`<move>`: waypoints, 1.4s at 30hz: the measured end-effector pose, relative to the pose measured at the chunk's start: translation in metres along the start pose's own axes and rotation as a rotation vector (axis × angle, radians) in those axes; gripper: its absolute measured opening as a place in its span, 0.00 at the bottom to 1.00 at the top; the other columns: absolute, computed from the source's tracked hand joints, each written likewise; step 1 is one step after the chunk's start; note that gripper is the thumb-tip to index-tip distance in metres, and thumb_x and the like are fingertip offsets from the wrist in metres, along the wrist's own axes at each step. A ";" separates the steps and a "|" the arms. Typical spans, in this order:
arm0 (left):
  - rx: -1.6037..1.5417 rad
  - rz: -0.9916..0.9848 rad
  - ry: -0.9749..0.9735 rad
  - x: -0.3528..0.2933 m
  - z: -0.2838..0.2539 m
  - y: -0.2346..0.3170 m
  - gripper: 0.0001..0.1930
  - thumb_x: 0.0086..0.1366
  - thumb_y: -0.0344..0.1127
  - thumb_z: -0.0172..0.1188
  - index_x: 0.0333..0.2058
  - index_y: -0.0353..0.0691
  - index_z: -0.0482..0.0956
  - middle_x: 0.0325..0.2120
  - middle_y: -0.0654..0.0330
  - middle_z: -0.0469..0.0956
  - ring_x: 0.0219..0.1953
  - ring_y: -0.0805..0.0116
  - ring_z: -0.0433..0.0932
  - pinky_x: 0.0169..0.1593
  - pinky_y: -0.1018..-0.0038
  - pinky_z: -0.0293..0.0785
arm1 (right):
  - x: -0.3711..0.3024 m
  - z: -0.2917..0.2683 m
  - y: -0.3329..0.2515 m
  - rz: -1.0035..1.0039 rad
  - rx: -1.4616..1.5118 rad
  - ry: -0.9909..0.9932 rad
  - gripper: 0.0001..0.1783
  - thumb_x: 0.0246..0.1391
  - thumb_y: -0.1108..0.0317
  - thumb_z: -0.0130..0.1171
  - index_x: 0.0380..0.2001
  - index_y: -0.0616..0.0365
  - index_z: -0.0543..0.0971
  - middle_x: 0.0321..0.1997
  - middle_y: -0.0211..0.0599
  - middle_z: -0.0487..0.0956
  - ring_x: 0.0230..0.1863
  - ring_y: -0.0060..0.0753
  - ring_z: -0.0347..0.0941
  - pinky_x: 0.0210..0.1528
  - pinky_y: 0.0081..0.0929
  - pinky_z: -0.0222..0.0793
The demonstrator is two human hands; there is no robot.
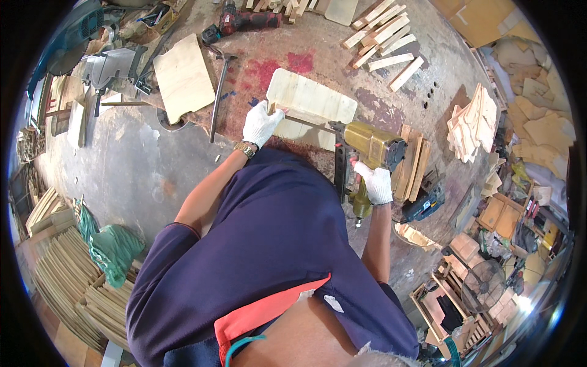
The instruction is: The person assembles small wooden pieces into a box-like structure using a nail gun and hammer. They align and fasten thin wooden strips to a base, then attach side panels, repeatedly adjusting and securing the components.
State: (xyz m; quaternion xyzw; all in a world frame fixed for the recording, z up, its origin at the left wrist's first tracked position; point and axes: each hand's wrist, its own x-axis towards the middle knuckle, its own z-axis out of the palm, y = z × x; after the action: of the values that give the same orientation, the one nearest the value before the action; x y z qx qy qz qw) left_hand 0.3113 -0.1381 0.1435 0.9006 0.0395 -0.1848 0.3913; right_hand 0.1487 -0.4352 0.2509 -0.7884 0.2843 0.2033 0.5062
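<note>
Left grip (pixel 260 125) pinches one end of a wooden strip (pixel 306 117) over a pale board (pixel 313 95); right grip (pixel 375 185) wraps a gold nail gun (pixel 370 142), nose near the opposite end.

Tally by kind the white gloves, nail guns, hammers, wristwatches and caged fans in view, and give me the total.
White gloves: 2
Nail gun: 1
Hammer: 1
Wristwatch: 1
Caged fan: 1
Total: 6
</note>
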 end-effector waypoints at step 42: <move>0.197 0.241 -0.261 -0.014 -0.028 0.004 0.56 0.57 0.44 0.67 0.73 0.32 0.37 0.38 0.31 0.79 0.42 0.35 0.81 0.44 0.51 0.78 | 0.020 0.046 -0.062 -0.253 0.174 -0.203 0.19 0.53 0.68 0.68 0.49 0.58 0.80 0.42 0.30 0.85 0.30 0.21 0.78 0.27 0.22 0.74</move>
State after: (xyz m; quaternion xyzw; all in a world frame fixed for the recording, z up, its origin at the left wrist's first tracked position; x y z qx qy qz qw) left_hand 0.3076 -0.1198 0.1694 0.9012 -0.1379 -0.2547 0.3223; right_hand 0.2034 -0.3781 0.2627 -0.7466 0.1467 0.1911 0.6201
